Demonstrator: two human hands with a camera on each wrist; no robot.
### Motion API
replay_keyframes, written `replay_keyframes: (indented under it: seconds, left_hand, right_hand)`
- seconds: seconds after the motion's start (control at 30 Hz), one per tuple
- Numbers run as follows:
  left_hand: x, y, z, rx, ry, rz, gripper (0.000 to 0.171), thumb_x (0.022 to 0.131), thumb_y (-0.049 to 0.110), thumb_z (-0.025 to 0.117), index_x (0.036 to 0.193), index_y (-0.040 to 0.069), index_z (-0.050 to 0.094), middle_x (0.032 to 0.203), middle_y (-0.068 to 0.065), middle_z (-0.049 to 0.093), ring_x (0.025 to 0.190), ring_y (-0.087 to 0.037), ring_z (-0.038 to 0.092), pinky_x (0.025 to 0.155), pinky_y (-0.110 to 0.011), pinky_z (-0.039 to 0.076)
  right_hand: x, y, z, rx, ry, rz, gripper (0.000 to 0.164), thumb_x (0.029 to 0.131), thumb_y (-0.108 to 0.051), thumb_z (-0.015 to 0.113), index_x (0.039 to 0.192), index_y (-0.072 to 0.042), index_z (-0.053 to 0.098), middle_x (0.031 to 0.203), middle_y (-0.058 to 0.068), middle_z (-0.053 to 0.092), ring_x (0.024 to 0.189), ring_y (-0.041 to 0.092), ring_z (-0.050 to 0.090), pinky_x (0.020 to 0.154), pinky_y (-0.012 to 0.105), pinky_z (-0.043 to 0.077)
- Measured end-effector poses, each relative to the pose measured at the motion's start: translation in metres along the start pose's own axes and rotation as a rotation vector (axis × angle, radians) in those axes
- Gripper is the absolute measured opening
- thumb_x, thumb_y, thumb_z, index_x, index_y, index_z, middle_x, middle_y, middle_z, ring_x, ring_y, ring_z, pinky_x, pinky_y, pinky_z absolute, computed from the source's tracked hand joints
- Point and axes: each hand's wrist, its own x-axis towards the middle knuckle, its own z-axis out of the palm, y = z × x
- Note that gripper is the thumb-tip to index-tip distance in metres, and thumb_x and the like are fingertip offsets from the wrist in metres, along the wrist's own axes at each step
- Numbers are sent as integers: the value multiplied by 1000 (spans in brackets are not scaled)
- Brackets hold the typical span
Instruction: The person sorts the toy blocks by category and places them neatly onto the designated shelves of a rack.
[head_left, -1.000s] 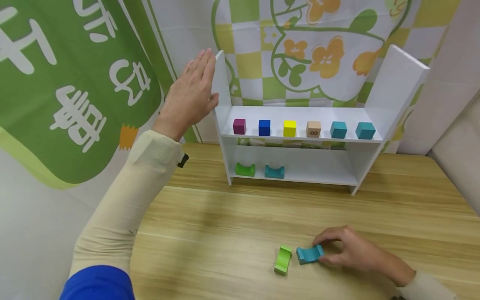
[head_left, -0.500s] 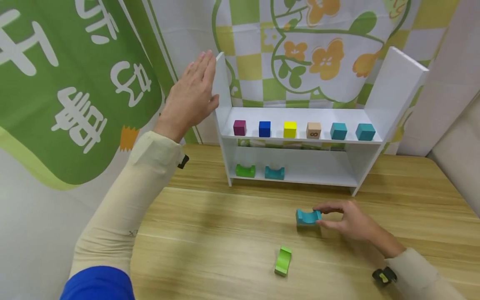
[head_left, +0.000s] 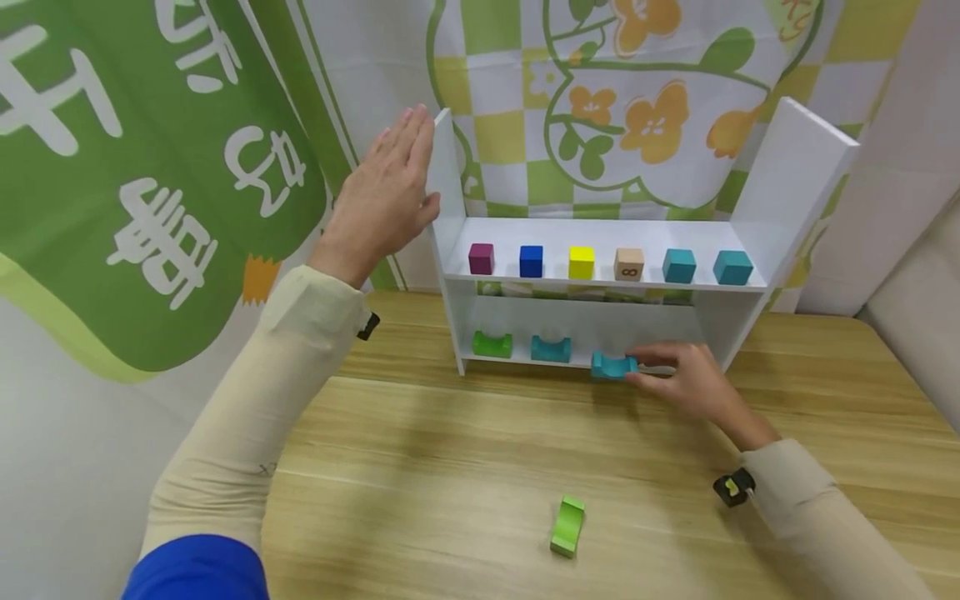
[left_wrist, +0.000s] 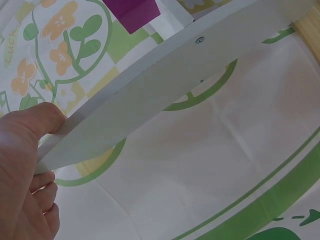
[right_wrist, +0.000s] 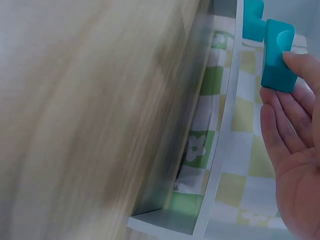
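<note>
My left hand (head_left: 382, 192) is at the top of the left side panel of a white two-tier shelf (head_left: 592, 229). In the left wrist view, the panel's edge (left_wrist: 120, 95) passes between its thumb and fingers. At the front of the lower tier, my right hand (head_left: 693, 379) pinches a teal block with a curved hollow top (head_left: 613, 366) by its right end. Thumb and fingertips meet the same block (right_wrist: 279, 57) in the right wrist view. Left of it on the lower tier sit a teal hollowed block (head_left: 551, 349) and a green hollowed block (head_left: 492, 344).
On the upper tier stands a row of cubes: purple (head_left: 482, 259), blue (head_left: 531, 262), yellow (head_left: 581, 262), a wooden cube marked 8 (head_left: 628, 264), and two teal cubes (head_left: 679, 266). Another green hollowed block (head_left: 567, 527) lies on the wooden table (head_left: 420, 467). A patterned cloth hangs behind.
My right hand has lifted the teal hollowed block off the table and carried it forward to the lower tier's front edge. The left hand keeps its place at the side panel.
</note>
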Motion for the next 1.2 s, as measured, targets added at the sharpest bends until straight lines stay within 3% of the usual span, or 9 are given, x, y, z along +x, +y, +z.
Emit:
replay_keyframes:
  seconds: [0.43, 1.0, 1.2]
  left_hand:
    - [1, -1, 1, 11, 11, 7, 82, 109, 25, 54, 168, -2, 5, 178, -16, 3, 167, -31, 7, 138, -44, 7]
    - [1, 0, 1, 23, 11, 6, 82, 109, 25, 54, 168, -3, 5, 178, -17, 3, 167, -32, 8, 138, -44, 7]
    - [1, 0, 1, 15, 2, 6, 82, 109, 25, 53, 168, -3, 3, 178, -17, 2, 167, -32, 7, 138, -43, 5]
  right_hand:
    - [28, 12, 1, -71, -16, 34, 34, 90, -19, 85, 119, -3, 80, 116, 19, 80, 101, 37, 79, 89, 56, 65]
    - [32, 16, 2, -77, -71, 52, 36, 91, -18, 84, 122, -1, 78, 121, 21, 78, 104, 38, 79, 91, 56, 65]
    - [30, 11, -2, -89, -55, 30, 41, 91, -21, 84, 125, -1, 76, 125, 20, 77, 109, 42, 76, 94, 59, 63]
